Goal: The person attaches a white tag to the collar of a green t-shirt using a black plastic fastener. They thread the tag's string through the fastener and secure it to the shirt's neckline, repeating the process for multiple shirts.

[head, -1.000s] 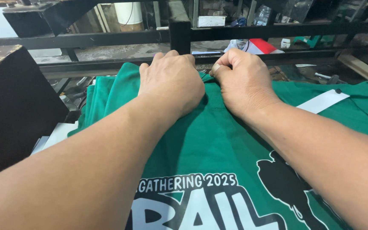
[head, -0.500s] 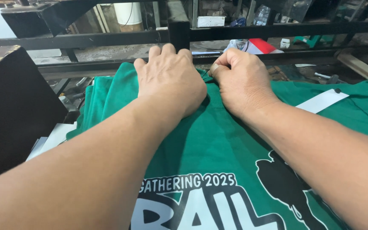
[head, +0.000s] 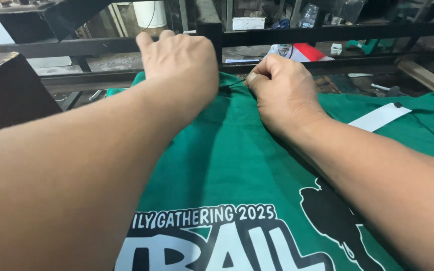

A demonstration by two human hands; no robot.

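Fabric of a green T-shirt (head: 237,165) with a white and black print covered the near and middle of the scene, spread flat before a black metal frame (head: 297,35) that crossed the far side. Both hands lay at the shirt's far edge: the left hand (head: 182,62) rested knuckles up, its fingers curled down out of sight so their grip could not be told, while the right hand (head: 282,95) pinched a thin dark thread (head: 236,82) at the collar. A white paper tag (head: 377,116) lay on green cloth to the right.
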